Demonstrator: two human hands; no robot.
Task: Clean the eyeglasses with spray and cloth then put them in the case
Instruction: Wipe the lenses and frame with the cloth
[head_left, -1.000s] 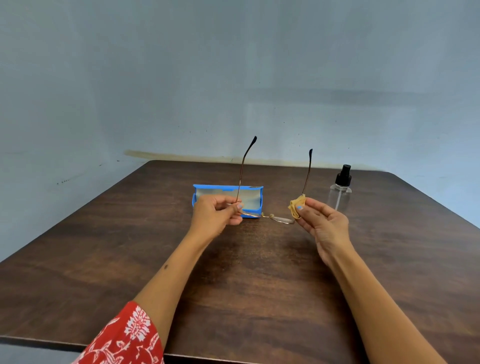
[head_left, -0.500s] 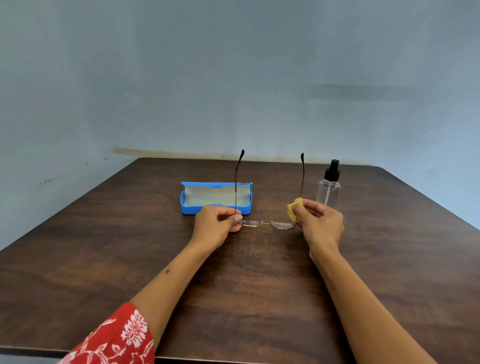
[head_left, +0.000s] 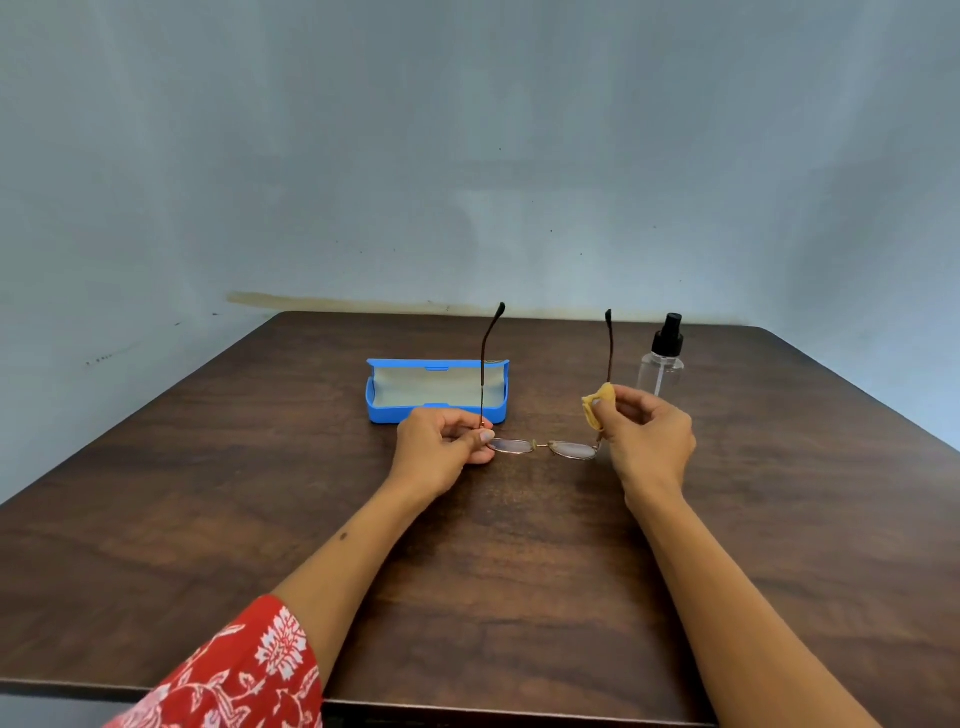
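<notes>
The left hand (head_left: 441, 441) pinches the eyeglasses (head_left: 543, 448) at one hinge mid-table, temples upright; the right hand (head_left: 647, 441) pinches the yellow cloth (head_left: 594, 410) against the other; wiping looks unfinished; the open case (head_left: 436, 389) and spray bottle (head_left: 662, 358) wait toward the far edge

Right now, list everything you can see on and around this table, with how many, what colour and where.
eyeglasses: one, thin metal frame, dark temple tips, held over the table centre, temples pointing up
cloth: one, yellow, bunched by the right temple
case: one, blue, pale lining, open, behind the left hand
spray bottle: one, clear with black pump, upright, far right
table: one, dark brown wood
wall: pale blue-grey, behind
sleeve: red with white print, left arm
left hand: pinches the left hinge
right hand: holds cloth at the right temple
</notes>
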